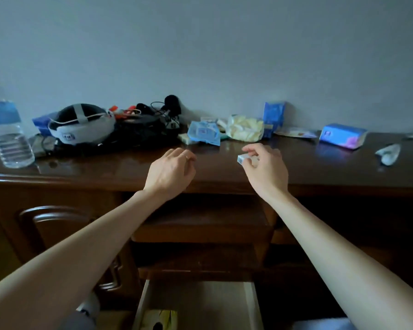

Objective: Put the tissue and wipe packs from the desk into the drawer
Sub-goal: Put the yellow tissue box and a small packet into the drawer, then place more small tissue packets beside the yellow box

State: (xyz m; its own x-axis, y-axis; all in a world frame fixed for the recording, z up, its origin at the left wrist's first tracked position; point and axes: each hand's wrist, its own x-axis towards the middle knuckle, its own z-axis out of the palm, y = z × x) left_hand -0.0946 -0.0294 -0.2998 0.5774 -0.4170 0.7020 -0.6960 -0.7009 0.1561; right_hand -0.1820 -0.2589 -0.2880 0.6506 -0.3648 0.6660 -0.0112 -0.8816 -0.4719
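Head view looks down over both my bare arms reaching across the dark glossy wooden surface (pixel 320 167). My right hand (pixel 265 167) has its grip closed round a small white tissue pack (pixel 244 159), thumb and fingertips pinching it just above the wood. My left hand (pixel 171 172) hovers beside it with fingers loosely curled and holding nothing.

Further back lie a crumpled light-blue wipe pack (pixel 204 133), a yellowish plastic pack (pixel 244 128), an upright blue tissue pack (pixel 273 117) near the wall, and a blue-and-purple tissue pack (pixel 342 135) off to the right. Bare wood runs between my hands and the front edge.

Below, the pale-sided drawer (pixel 253 306) stands pulled open, with something yellowish (pixel 161 317) at its near end. A clear plastic water bottle (pixel 6 129) stands at far left.
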